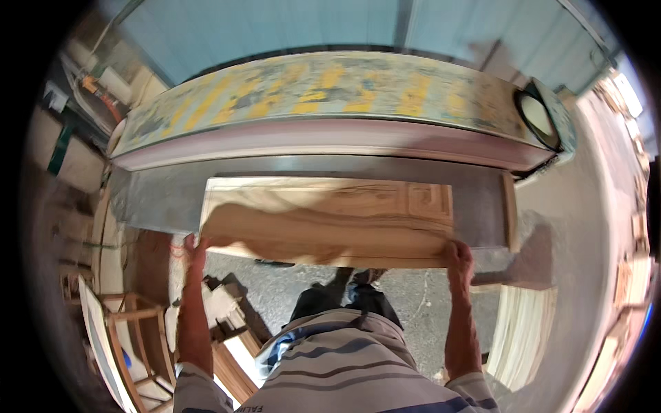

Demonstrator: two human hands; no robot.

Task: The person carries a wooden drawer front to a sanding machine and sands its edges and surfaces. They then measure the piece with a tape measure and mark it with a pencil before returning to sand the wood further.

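Observation:
A pale wooden panel [330, 227] with a grooved frame pattern lies level before me, its far part over a grey metal table [155, 196]. My left hand [195, 249] is closed on its near left corner. At the near right corner my right hand [460, 256] grips it as well. Beyond the panel runs a long machine [296, 93] with a worn, yellow-striped top. A pinkish band [344, 138], like a sanding belt, stands upright along the machine's front. The panel's far edge is apart from that band. Shadow covers much of the panel.
A wooden strip [509, 210] edges the table's right end. Stacked pale boards [522, 334] stand at the lower right. On the lower left are a wooden frame stand [138, 337] and piled wood pieces [224, 310]. A bluish wall [275, 27] rises behind the machine.

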